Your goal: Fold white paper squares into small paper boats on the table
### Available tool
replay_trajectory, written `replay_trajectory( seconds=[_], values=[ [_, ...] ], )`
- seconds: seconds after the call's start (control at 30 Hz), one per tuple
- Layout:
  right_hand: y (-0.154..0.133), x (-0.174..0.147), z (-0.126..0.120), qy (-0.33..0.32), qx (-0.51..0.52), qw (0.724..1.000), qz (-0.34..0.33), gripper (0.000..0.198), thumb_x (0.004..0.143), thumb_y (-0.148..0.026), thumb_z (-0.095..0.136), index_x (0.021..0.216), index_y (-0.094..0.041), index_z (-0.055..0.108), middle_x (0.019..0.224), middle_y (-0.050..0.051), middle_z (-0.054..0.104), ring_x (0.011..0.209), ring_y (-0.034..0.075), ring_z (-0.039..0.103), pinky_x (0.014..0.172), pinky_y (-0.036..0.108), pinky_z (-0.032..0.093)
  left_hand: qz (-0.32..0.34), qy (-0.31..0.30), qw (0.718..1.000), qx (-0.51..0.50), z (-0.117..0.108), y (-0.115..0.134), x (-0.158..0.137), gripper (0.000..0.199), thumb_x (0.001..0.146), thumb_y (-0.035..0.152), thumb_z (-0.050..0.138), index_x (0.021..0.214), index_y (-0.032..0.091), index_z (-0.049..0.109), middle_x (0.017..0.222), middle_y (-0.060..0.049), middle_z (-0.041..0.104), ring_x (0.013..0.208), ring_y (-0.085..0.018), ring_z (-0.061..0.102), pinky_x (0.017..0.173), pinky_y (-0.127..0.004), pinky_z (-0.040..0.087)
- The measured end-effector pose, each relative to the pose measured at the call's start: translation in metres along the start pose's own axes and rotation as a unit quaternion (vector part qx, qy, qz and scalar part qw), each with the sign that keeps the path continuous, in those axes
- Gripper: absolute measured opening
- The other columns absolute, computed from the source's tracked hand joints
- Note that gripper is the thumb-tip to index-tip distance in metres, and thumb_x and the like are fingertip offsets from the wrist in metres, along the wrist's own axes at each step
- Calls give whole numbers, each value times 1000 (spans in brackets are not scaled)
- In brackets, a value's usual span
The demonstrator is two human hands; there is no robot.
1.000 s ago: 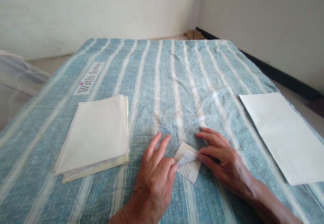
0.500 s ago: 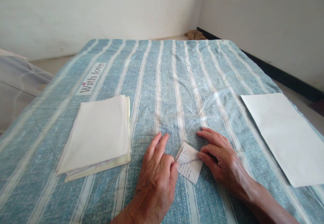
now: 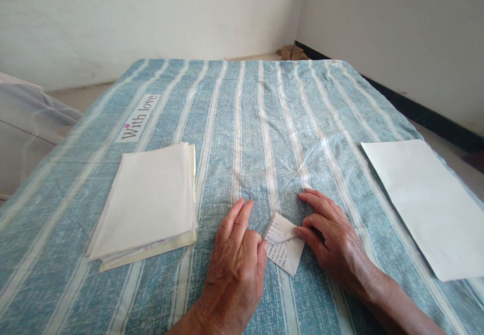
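Between my hands lies a small folded paper [image 3: 284, 246], turned cornerwise on the striped cloth, with rows of printed text and a crease across it. My left hand [image 3: 236, 262] pinches its left corner between thumb and index finger, while two other fingers stretch forward over the cloth. At the opposite corner, the thumb and index finger of my right hand [image 3: 333, 239] close on the paper's edge. The other fingers of that hand are bent loosely above the cloth.
A stack of white and yellowish sheets [image 3: 145, 201] lies to the left. On the right rests a white sheet or board [image 3: 423, 209]. The blue striped cloth [image 3: 212, 173] covers the surface, with a "With love" print [image 3: 139, 118]. Brown cardboard [image 3: 291, 52] shows beyond the far edge.
The view has shifted very slightly. Both hands keep their grip on the folded paper, and its upper flap sits a little differently.
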State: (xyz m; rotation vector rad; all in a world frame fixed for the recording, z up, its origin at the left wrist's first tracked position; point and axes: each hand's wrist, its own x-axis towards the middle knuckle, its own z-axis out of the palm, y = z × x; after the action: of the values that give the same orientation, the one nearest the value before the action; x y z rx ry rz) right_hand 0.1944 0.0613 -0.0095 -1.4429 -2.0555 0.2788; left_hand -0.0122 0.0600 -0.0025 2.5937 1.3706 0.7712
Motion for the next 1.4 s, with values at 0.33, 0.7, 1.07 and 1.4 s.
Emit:
replay_trajectory(
  seconds=[0.33, 0.7, 1.07, 1.4],
  values=[
    [1, 0, 0, -3, -1, 1000, 3, 23, 93, -22, 52, 71, -19, 59, 127, 12, 57, 127, 30, 46, 100, 55, 44, 1, 2, 1000, 6, -1, -1, 4, 18, 87, 4, 45, 73, 15, 47, 131, -25, 50, 132, -40, 38, 98, -61, 47],
    [0, 1, 0, -4, -1, 1000, 7, 21, 91, -20, 53, 71, -18, 59, 126, 13, 57, 125, 31, 47, 99, 54, 44, -9, 33, 999, 0, -4, -1, 4, 14, 87, 7, 49, 75, 15, 50, 127, -22, 56, 129, -36, 43, 98, -59, 47],
    [1, -1, 0, -1, 5, 1000, 5, 21, 91, -20, 53, 72, -19, 61, 127, 12, 58, 126, 31, 47, 100, 54, 43, 151, -24, 988, 19, 3, 32, -29, 45, 87, 33, 51, 120, 3, 54, 129, -26, 57, 130, -38, 45, 94, -50, 53],
    [6, -3, 2, -5, -1, 1000, -10, 20, 91, -20, 53, 73, -18, 60, 129, 13, 56, 127, 31, 46, 100, 56, 42, 144, -29, 989, 23, 8, 38, -29, 47, 84, 33, 55, 118, 1, 56, 124, -27, 61, 127, -39, 48, 96, -48, 52]
  ],
)
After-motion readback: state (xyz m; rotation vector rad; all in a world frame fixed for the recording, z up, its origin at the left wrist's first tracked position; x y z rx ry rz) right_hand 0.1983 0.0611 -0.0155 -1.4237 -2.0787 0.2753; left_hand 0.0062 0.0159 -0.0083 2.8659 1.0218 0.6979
